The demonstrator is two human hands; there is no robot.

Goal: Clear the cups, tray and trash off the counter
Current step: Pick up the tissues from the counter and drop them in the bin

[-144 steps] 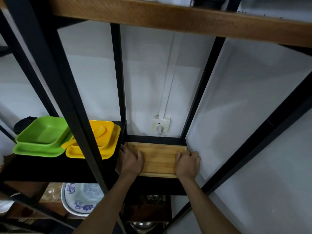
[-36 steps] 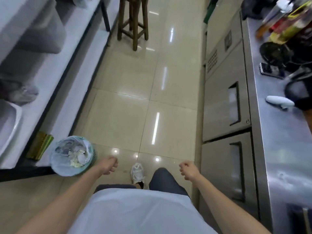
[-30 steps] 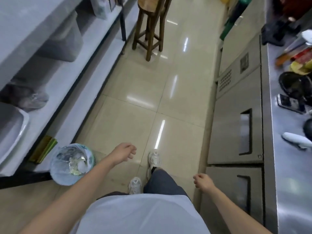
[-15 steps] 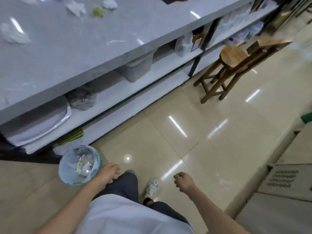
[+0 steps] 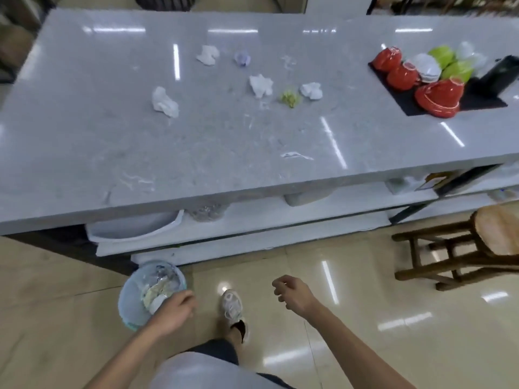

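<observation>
The grey marble counter fills the upper view. Several crumpled white tissues lie on it, among them one at the left, one in the middle and one further right, beside a green scrap. A pale purple wad sits farther back. My left hand hangs low over the edge of a lined bin on the floor, fingers loosely curled and holding nothing. My right hand hovers above the floor, half curled and empty. Both hands are well below the counter top.
Upturned red, white and green cups rest on a black mat at the counter's right end. A wooden stool stands on the right. Shelves under the counter hold a white tray and containers.
I left the wooden tray on the rack shelf, turned around and walked along the aisle. The view has swung up onto the counter top, and both hands hang empty by the bin.
</observation>
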